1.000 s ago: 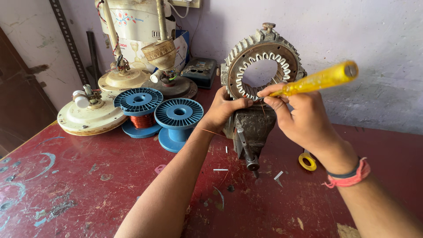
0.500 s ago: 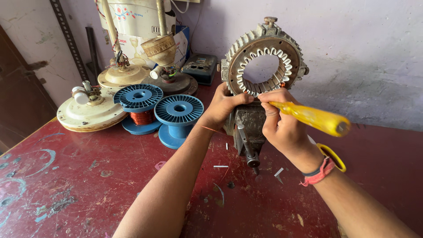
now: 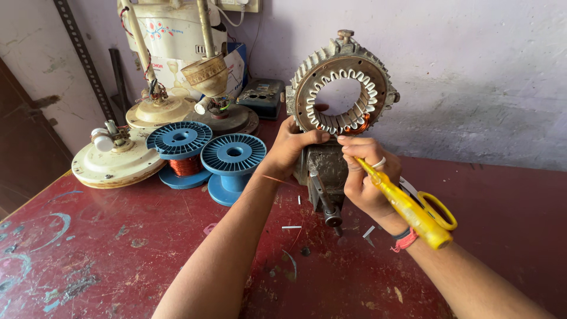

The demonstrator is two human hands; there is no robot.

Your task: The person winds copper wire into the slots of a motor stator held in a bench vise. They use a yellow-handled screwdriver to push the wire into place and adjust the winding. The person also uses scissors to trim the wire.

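A round metal motor stator (image 3: 342,88) with white slot liners and some copper winding stands upright, clamped in a small grey bench vise (image 3: 323,171) on the red table. My left hand (image 3: 292,147) grips the lower left rim of the stator. My right hand (image 3: 366,174) holds a yellow-handled screwdriver (image 3: 407,210) with the handle pointing down toward me and the tip up at the stator's bottom edge. A thin copper wire (image 3: 277,179) trails from near my left wrist.
Two blue spools (image 3: 233,162) with copper wire stand left of the vise. Behind them lie cream ceiling fan housings (image 3: 115,159) and fan parts. Yellow-handled scissors (image 3: 437,210) rest on the table (image 3: 118,248) by my right wrist. White scraps (image 3: 291,227) are scattered about. A wall rises close behind.
My right hand has swung the screwdriver handle from pointing up and right to pointing down toward me, and lowered to the stator's bottom edge. My left hand stayed on the rim.
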